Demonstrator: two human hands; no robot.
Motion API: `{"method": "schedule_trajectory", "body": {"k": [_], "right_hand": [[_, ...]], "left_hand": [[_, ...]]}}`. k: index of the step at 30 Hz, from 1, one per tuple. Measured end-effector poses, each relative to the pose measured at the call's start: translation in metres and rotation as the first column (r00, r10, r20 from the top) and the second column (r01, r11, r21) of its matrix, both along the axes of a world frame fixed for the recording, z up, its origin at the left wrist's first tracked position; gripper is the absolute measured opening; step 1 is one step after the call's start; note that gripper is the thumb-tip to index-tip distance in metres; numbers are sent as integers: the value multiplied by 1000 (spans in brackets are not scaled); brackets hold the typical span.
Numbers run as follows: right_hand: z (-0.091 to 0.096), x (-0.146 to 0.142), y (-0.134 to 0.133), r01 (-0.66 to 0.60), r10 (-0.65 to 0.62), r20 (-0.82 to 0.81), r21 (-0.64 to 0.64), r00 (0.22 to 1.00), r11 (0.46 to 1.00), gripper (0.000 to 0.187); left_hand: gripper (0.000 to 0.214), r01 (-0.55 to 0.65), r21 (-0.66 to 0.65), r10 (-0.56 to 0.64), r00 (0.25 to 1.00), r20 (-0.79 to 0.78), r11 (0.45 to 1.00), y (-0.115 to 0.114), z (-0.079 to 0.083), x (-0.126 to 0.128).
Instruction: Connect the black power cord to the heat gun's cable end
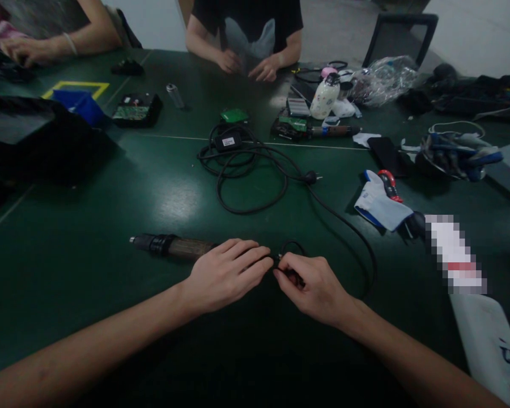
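An electric screwdriver point(182, 247) with a dark brown grip and black nose lies flat on the green table, its bit pointing left. My left hand point(225, 272) is laid over the rear half of its body, fingers curved down around it. At the tool's tail end, my right hand point(310, 283) pinches the end of a black cable, with a small metallic connector showing at the fingertips. Whether the plug is fully seated in the tool cannot be seen. The black cable point(255, 212) runs in loops to an adapter point(228, 141) with a white label and a wall plug point(311, 177).
A glove point(380, 201), a phone point(387, 156) and a white case point(484, 334) lie to the right. Circuit boards, a second screwdriver point(334, 131) and a white bottle point(325, 96) are farther back. Two people sit across the table. A blue bin point(79, 107) stands at left.
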State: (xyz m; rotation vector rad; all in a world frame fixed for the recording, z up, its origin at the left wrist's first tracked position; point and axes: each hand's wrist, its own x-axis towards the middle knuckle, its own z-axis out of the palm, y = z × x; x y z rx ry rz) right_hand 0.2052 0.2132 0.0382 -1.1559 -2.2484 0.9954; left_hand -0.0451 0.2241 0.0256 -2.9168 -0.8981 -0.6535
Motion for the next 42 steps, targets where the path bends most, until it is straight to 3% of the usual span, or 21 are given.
{"method": "schedule_trajectory", "body": {"k": [42], "right_hand": [[-4, 0, 2, -6, 6, -26, 17, 1000, 1000, 13]], "left_hand": [[26, -9, 3, 9, 1000, -10, 1000, 0, -4, 1]]}}
